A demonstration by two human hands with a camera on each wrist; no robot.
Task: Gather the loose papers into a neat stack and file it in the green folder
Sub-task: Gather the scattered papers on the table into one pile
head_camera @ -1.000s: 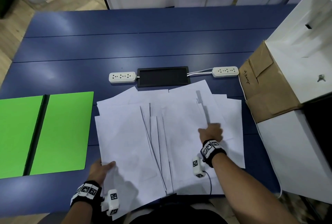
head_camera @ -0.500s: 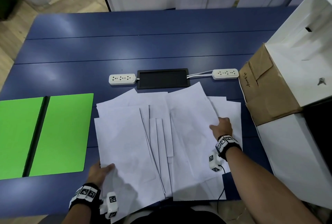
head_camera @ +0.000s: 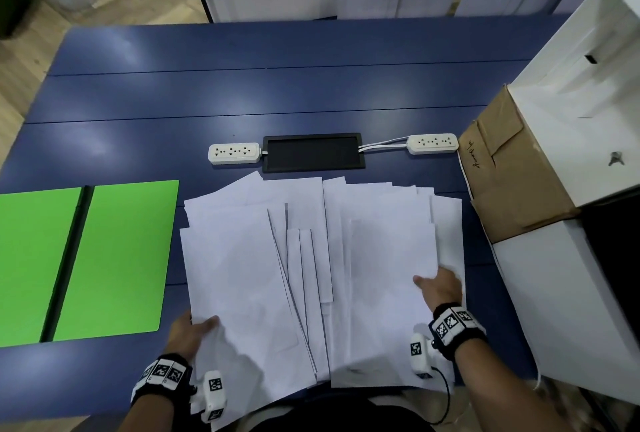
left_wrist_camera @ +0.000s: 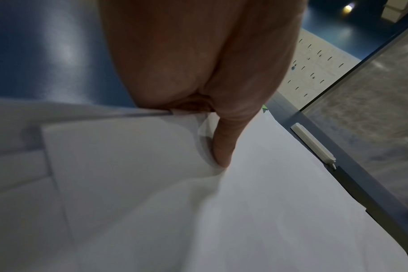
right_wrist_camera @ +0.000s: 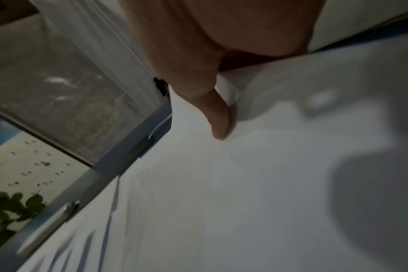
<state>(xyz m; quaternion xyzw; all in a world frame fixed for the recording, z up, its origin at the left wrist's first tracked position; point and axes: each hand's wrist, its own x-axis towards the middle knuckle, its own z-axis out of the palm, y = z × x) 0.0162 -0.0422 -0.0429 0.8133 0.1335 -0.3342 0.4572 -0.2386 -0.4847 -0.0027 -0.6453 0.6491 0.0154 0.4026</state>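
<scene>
Several loose white papers (head_camera: 242, 276) lie fanned and overlapping on the blue table (head_camera: 242, 92), near its front edge. The green folder (head_camera: 114, 258) lies open and flat to their left. My left hand (head_camera: 197, 326) holds the near left edge of the sheets. Its thumb (left_wrist_camera: 224, 147) lies on top of the papers (left_wrist_camera: 221, 220) and its fingers are hidden beneath. My right hand (head_camera: 433, 284) grips the right edge of the right-hand sheets. There its thumb (right_wrist_camera: 218, 119) presses on the papers (right_wrist_camera: 221, 202), fingers tucked under.
Behind the papers sit a black panel (head_camera: 313, 153) and two white power strips (head_camera: 234, 153) (head_camera: 433, 143). A brown cardboard box (head_camera: 509, 168) and a large white box (head_camera: 571, 102) crowd the right side, close to my right hand.
My right hand has moved from the middle of the papers to their right edge and back toward me, and the right-hand sheets have shifted. My left hand has stayed at the left edge.
</scene>
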